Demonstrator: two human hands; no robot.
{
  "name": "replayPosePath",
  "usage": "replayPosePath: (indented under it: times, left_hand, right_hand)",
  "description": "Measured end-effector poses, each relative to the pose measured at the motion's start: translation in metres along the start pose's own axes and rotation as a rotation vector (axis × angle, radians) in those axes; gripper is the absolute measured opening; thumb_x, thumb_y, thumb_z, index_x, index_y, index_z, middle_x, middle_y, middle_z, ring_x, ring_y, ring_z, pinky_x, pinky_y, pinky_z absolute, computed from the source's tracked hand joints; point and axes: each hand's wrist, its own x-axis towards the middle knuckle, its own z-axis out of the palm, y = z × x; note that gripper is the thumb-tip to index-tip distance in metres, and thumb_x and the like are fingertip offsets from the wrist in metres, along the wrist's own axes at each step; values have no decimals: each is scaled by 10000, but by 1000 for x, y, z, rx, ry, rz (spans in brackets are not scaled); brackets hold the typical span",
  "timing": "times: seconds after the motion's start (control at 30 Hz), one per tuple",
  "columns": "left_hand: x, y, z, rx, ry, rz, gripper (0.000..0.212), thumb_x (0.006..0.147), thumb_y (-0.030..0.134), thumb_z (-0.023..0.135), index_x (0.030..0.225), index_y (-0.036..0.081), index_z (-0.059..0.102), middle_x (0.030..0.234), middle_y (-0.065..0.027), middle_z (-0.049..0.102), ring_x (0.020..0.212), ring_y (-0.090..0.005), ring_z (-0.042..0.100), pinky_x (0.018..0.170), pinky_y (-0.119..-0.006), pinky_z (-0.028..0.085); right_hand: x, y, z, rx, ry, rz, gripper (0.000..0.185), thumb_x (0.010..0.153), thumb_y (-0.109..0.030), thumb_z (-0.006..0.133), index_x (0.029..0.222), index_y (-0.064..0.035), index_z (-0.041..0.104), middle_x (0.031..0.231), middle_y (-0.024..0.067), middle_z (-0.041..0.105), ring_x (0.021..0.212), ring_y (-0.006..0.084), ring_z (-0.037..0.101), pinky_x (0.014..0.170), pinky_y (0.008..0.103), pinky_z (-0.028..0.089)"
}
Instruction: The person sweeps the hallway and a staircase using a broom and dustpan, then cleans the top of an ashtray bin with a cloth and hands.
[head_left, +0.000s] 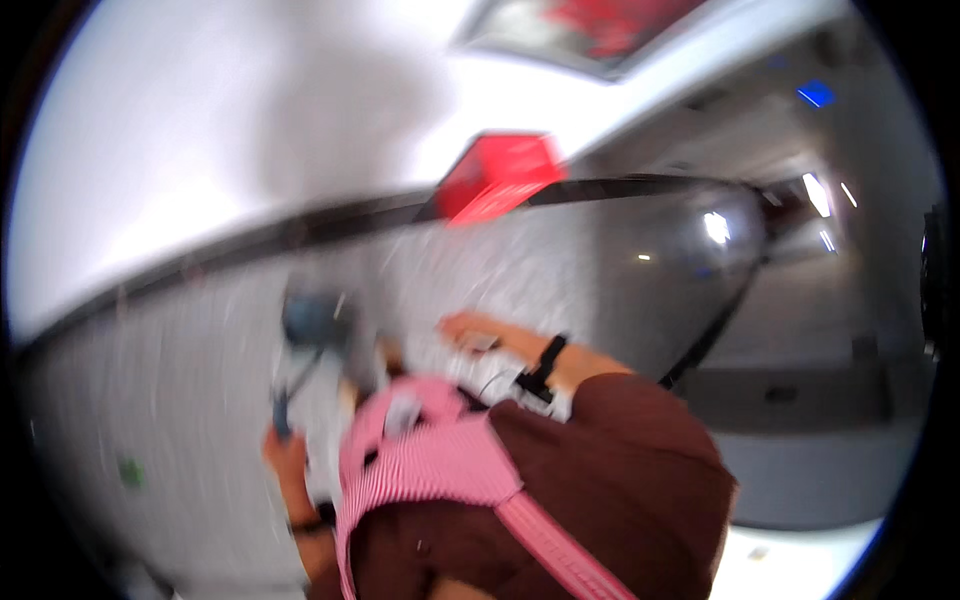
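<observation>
The view is strongly blurred. My left hand (285, 454) is at the lower left, closed around the blue grip of a thin-handled tool (280, 412). That handle runs up towards a dark blue-grey item (315, 319) low over the grey floor; its exact kind is not clear. My right hand (472, 330) reaches leftward in front of the pink striped apron (442, 465). A small pale patch shows at its palm, and whether it holds something cannot be told. A black band with a white device (536, 386) is at the right wrist.
A red open container or bin (499, 176) stands near the foot of the bright white wall (187, 112). A framed picture or panel with red (592, 30) is at the top. A grey floor (187, 390) spreads below, with a small green spot (130, 472). Lights shine at the right.
</observation>
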Motion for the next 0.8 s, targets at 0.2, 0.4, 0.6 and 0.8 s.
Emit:
replayPosePath:
  times: [0.2,0.4,0.6,0.8]
  left_hand:
    - [-77,65,-77,-39,126,-142,122,647,119,635,708,48,557,517,-16,478,440,-101,450,439,-287,376]
    - [-152,32,-78,-19,203,-160,152,608,117,657,695,44,556,524,-46,485,471,-135,489,470,-305,392]
    - [-173,30,-57,4,219,-347,165,602,117,665,721,42,578,544,-61,508,494,-149,516,488,-318,412]
    - [-167,36,-58,-4,216,-472,153,649,123,637,777,46,606,544,-44,522,506,-126,568,510,-288,469]
  right_hand:
    - [-53,-33,28,53,238,43,644,844,-175,614,1381,-153,260,593,-5,462,399,79,417,320,234,279]
    - [-11,-78,27,-35,308,53,105,869,-142,541,878,-142,437,615,9,519,407,73,463,311,232,305]
    - [55,-104,-11,-127,309,165,143,864,-143,536,753,-132,448,590,2,532,407,63,482,331,216,308]
    - [127,-100,8,-273,228,200,151,854,-153,525,733,-127,439,556,7,491,409,94,474,342,234,301]
